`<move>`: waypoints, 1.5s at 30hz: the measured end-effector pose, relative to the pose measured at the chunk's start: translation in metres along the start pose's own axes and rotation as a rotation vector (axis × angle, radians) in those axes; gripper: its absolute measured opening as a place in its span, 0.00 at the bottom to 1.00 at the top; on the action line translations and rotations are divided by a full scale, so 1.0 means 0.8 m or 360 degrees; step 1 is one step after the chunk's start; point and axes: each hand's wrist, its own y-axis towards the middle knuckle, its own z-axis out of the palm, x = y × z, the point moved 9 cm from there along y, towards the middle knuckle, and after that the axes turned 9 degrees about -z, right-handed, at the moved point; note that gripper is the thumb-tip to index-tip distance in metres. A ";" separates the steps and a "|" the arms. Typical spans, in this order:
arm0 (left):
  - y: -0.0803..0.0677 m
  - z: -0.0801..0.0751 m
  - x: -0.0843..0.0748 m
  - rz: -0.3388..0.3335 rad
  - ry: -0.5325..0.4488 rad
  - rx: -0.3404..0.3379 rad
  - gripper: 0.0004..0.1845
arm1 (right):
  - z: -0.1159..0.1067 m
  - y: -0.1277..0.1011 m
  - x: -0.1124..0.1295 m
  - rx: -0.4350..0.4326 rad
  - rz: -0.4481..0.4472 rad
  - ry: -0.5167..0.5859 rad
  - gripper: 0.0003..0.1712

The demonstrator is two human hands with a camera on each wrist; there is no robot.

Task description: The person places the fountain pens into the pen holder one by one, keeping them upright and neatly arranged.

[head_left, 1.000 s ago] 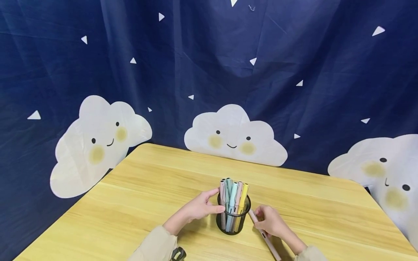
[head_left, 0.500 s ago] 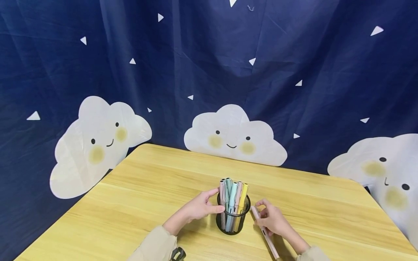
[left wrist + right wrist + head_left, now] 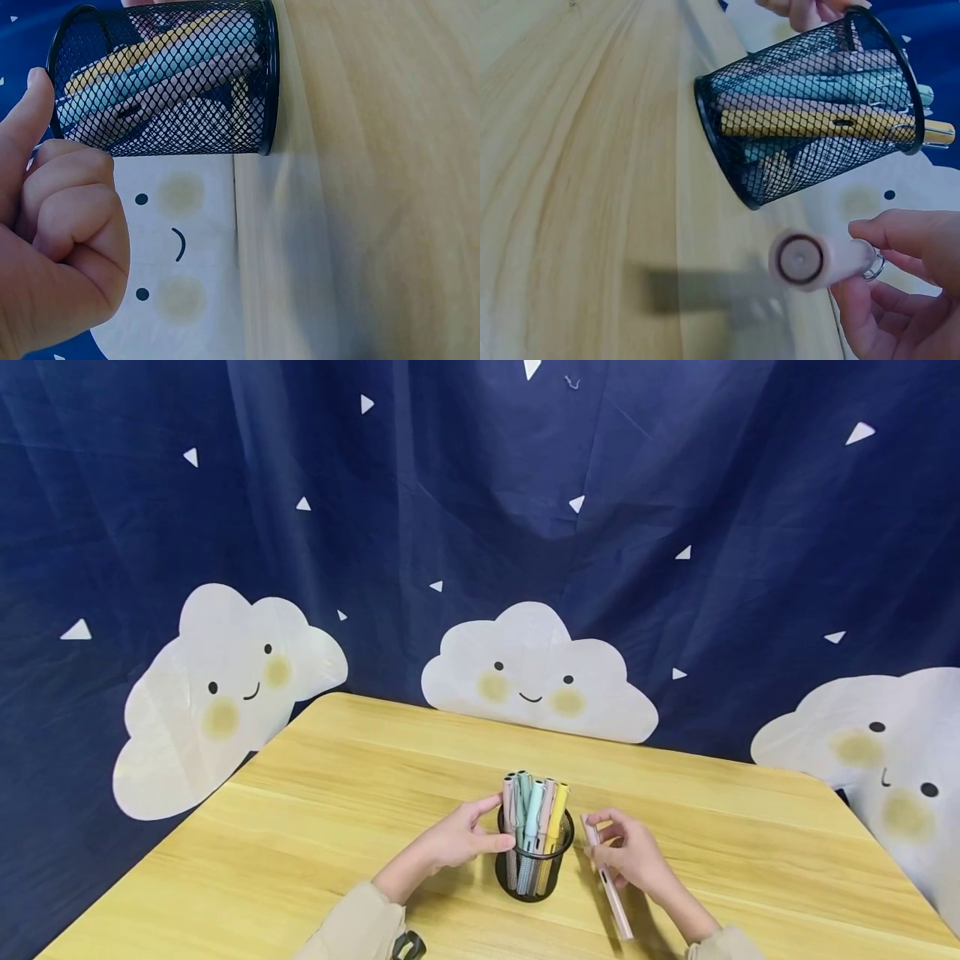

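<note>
A black mesh pen holder (image 3: 553,854) stands upright on the wooden table. In it are several pens, among them a yellow pen (image 3: 557,811) and a light-blue pen (image 3: 534,810). My left hand (image 3: 461,842) grips the holder's rim from the left, thumb at the near side; the left wrist view shows its other fingers (image 3: 75,202) curled. To the right of the holder, my right hand (image 3: 632,858) pinches a pale pink pen (image 3: 617,906) near its clip end. In the right wrist view, the pen's round end (image 3: 801,259) points at the camera, raised over the table with its shadow apart.
The wooden table (image 3: 360,777) extends to a dark blue curtain (image 3: 480,485) printed with smiling clouds (image 3: 536,643) and small white triangles. A dark object (image 3: 408,945) shows at my left cuff.
My right hand has shifted slightly forward and right, its fingers higher on the pink pen, and the pen has come up from the table. The left hand has stayed at the holder's rim.
</note>
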 end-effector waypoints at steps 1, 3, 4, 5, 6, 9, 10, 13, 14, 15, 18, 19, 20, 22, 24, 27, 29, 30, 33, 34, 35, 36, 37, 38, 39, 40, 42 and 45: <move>0.000 0.000 0.000 0.0002 0.0003 0.0001 0.41 | -0.001 0.000 0.001 -0.0012 -0.0001 0.0020 0.23; 0.000 0.001 -0.001 0.0003 -0.0003 0.0007 0.41 | -0.004 0.000 0.002 -0.0041 0.0008 0.0064 0.23; -0.001 0.001 -0.001 0.0006 -0.0007 0.0010 0.41 | -0.005 0.000 0.002 -0.0059 0.0012 0.0086 0.22; -0.001 0.001 -0.002 0.0007 -0.0012 0.0014 0.41 | -0.007 0.001 0.003 -0.0083 0.0018 0.0103 0.21; -0.001 0.002 -0.002 0.0006 -0.0016 0.0019 0.41 | -0.009 0.001 0.004 -0.0110 0.0026 0.0123 0.20; -0.001 0.003 -0.002 0.0007 -0.0027 0.0031 0.41 | -0.016 0.002 0.006 -0.0208 0.0049 0.0163 0.18; -0.001 0.003 -0.002 0.0006 -0.0030 0.0033 0.41 | -0.018 0.002 0.008 -0.0238 0.0049 0.0168 0.17; 0.000 0.002 -0.001 0.0005 -0.0026 0.0029 0.41 | -0.021 0.003 0.015 -0.0304 0.0047 0.0197 0.17; 0.000 0.002 -0.001 0.0003 -0.0022 0.0023 0.41 | -0.022 0.003 0.017 -0.0321 0.0044 0.0207 0.17; 0.000 0.001 -0.001 0.0003 -0.0020 0.0019 0.41 | -0.023 0.003 0.020 -0.0340 0.0042 0.0217 0.17; 0.000 0.001 0.001 -0.0006 -0.0020 0.0014 0.41 | -0.025 0.005 0.025 -0.0390 0.0038 0.0273 0.17; 0.000 0.001 0.001 -0.0006 -0.0021 0.0012 0.41 | -0.026 0.005 0.026 -0.0410 0.0028 0.0289 0.17; 0.000 0.001 0.001 -0.0007 -0.0021 0.0014 0.41 | -0.028 0.006 0.027 -0.0433 0.0015 0.0307 0.17; -0.001 0.001 0.001 -0.0007 -0.0024 0.0018 0.42 | -0.029 0.006 0.029 -0.0473 -0.0023 0.0364 0.17; -0.001 0.001 0.000 -0.0002 -0.0023 0.0018 0.42 | -0.031 0.007 0.032 -0.0513 -0.0079 0.0427 0.17; -0.001 0.001 0.000 0.0002 -0.0020 0.0018 0.42 | -0.034 0.008 0.037 -0.0556 -0.0177 0.0554 0.17; -0.001 0.002 0.000 0.0002 -0.0021 0.0019 0.42 | -0.035 0.007 0.040 -0.0582 -0.0209 0.0637 0.17; -0.001 0.002 0.001 0.0002 -0.0023 0.0020 0.42 | -0.036 0.007 0.041 -0.0594 -0.0216 0.0680 0.17; -0.001 0.002 0.001 0.0003 -0.0026 0.0020 0.42 | -0.037 0.007 0.045 -0.0649 -0.0204 0.0792 0.17; -0.001 0.001 0.001 0.0005 -0.0029 0.0020 0.42 | -0.037 0.007 0.046 -0.0665 -0.0210 0.0836 0.16; 0.000 0.001 0.001 0.0007 -0.0031 0.0020 0.42 | -0.038 0.008 0.047 -0.0683 -0.0219 0.0871 0.16; 0.000 0.001 0.001 0.0008 -0.0031 0.0022 0.42 | -0.038 0.009 0.047 -0.0679 -0.0291 0.0928 0.16; 0.000 0.001 0.001 0.0008 -0.0032 0.0024 0.41 | -0.038 0.010 0.048 -0.0691 -0.0320 0.0958 0.16; 0.000 0.002 0.001 0.0009 -0.0034 0.0026 0.41 | -0.039 0.011 0.046 -0.0704 -0.0349 0.0992 0.16; 0.001 0.002 0.002 0.0008 -0.0034 0.0027 0.41 | -0.039 0.012 0.045 -0.0700 -0.0404 0.1050 0.17; 0.001 0.002 0.002 0.0007 -0.0032 0.0028 0.41 | -0.039 0.017 0.036 -0.0674 -0.0493 0.1122 0.18; 0.001 0.002 0.003 0.0005 -0.0032 0.0029 0.41 | -0.039 0.023 0.021 -0.0654 -0.0592 0.1185 0.21; 0.002 0.002 0.004 0.0009 -0.0028 0.0032 0.41 | -0.038 0.036 -0.017 -0.0662 -0.0676 0.1225 0.23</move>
